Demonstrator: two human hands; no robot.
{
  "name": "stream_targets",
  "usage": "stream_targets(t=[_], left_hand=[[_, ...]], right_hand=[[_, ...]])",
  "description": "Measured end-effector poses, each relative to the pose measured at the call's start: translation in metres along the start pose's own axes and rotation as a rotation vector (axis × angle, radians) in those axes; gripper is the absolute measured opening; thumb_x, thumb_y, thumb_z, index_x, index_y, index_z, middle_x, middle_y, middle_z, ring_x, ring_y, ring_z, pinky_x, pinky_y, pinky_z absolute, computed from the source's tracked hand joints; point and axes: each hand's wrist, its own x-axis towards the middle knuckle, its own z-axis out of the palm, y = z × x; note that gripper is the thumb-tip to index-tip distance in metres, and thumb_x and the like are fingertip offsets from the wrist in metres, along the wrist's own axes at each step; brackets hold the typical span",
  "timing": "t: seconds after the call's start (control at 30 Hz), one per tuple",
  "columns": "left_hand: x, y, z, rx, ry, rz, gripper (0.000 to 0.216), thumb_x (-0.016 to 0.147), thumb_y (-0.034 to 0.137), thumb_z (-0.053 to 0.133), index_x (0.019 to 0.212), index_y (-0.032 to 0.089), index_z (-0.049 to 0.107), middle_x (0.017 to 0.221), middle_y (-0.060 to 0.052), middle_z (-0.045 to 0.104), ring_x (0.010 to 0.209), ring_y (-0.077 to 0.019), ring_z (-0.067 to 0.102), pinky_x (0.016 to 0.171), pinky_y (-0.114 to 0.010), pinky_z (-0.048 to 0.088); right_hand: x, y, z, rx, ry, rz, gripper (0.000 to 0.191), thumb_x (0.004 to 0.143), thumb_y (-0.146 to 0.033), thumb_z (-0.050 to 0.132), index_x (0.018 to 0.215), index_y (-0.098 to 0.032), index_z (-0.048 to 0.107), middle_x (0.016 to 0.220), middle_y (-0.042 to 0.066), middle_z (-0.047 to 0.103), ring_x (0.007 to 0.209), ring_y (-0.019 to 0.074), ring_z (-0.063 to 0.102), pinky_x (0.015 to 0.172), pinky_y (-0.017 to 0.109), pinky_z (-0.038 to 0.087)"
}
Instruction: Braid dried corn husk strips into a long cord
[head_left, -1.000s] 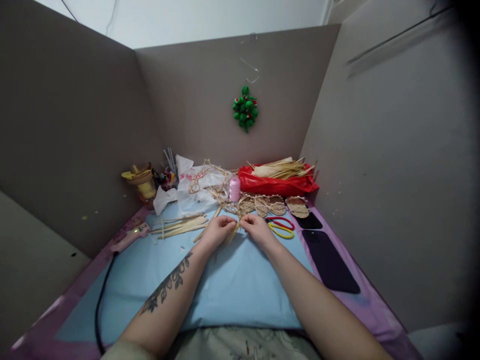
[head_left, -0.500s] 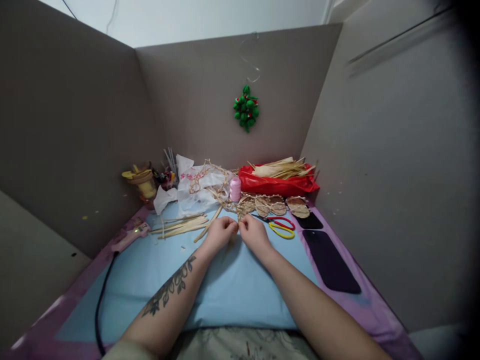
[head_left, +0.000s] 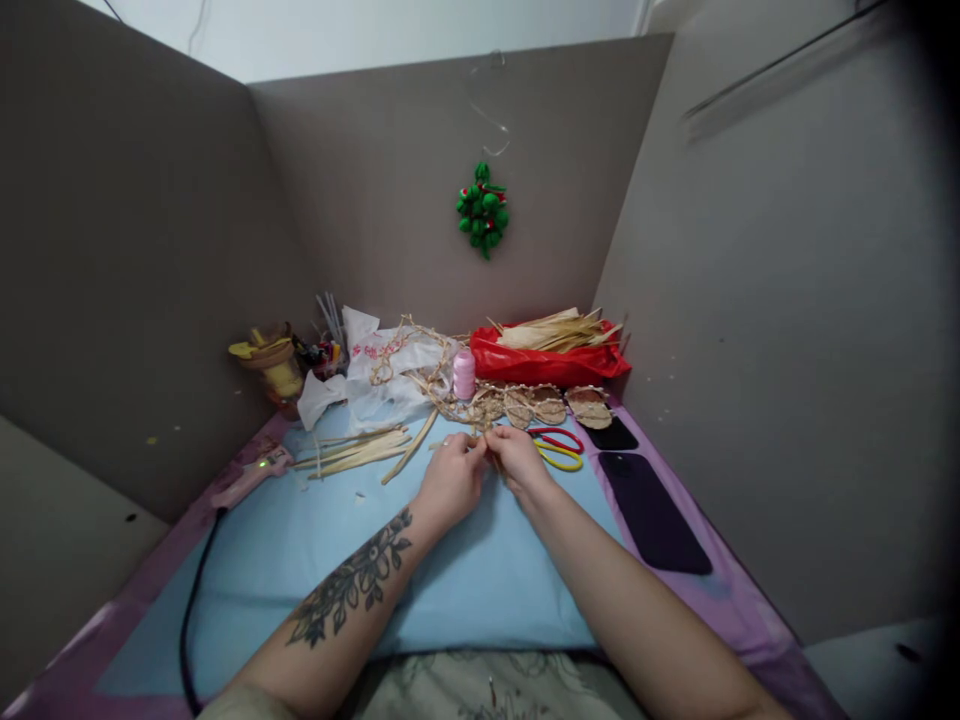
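Centrally: left hand [head_left: 452,478] and right hand [head_left: 516,458] are meeting fingertip to fingertip over the blue mat [head_left: 300,540] on the counter, fingers closing on a thin straw strip [head_left: 489,457] pinched between them. Loose straw strips [head_left: 360,450] are lying left of the hands; scissors [head_left: 556,448] are lying just right.

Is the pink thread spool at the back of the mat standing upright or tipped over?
Upright. The pink thread spool stands on end on the blue mat, its long axis vertical, beside the white plastic bag.
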Motion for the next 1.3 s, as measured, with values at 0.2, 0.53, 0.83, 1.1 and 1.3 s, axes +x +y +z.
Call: stream_targets(t=[0.2, 0.53, 0.83, 1.1, 1.3], left_hand=[[0.009, -0.017, -0.003, -0.268, 0.179, -0.181, 0.025, 0.082, 0.02, 0.049, 0.101, 0.017, 0.065, 0.097, -0.009, 0.065, 0.092, -0.0199, 0.056, 0.083, -0.032, 0.042], [0.016, -0.025, -0.002, -0.53, -0.088, -0.376, 0.022, 0.075, 0.032, 0.053, 0.061, 0.015, 0.056, 0.052, 0.002, 0.052, 0.05, -0.0098, 0.043, 0.051, -0.022, 0.031], [0.014, -0.022, -0.001, -1.201, -0.201, -0.548, 0.032, 0.067, 0.042, 0.065, 0.065, 0.015, 0.047, 0.054, 0.003, 0.052, 0.048, -0.0066, 0.046, 0.049, -0.019, 0.033], [0.016, -0.02, 0.0, -1.126, -0.133, -0.573, 0.035, 0.068, 0.047, 0.063, 0.075, 0.015, 0.052, 0.058, 0.003, 0.053, 0.052, -0.0073, 0.049, 0.054, -0.021, 0.04], [0.015, -0.03, -0.001, -0.97, -0.149, -0.526, 0.032, 0.067, 0.039, 0.064, 0.084, 0.014, 0.055, 0.058, 0.005, 0.049, 0.047, -0.0059, 0.041, 0.045, -0.018, 0.029]], right_hand=[[0.001, 0.0, -0.002, -0.214, -0.106, -0.057, 0.015, 0.057, -0.03, 0.054, 0.052, -0.018, 0.047, 0.044, -0.005, 0.046, 0.042, 0.0079, 0.038, 0.042, 0.021, 0.028], [-0.005, -0.005, -0.004, -0.692, -0.12, -0.346, 0.01, 0.065, -0.025, 0.051, 0.058, -0.018, 0.053, 0.054, -0.003, 0.051, 0.054, 0.0118, 0.044, 0.053, 0.023, 0.031], [-0.006, -0.011, -0.006, -0.448, -0.25, -0.264, 0.013, 0.066, -0.029, 0.053, 0.06, -0.018, 0.051, 0.052, -0.005, 0.047, 0.051, 0.0103, 0.042, 0.052, 0.023, 0.033], [-0.001, -0.011, -0.009, -0.378, -0.177, -0.203, 0.018, 0.066, -0.033, 0.055, 0.057, -0.018, 0.05, 0.048, -0.005, 0.047, 0.045, 0.0089, 0.039, 0.046, 0.022, 0.03], [0.002, -0.013, -0.013, -0.343, -0.14, -0.179, 0.023, 0.065, -0.037, 0.056, 0.055, -0.017, 0.051, 0.046, -0.004, 0.049, 0.042, 0.0082, 0.039, 0.043, 0.022, 0.029]])
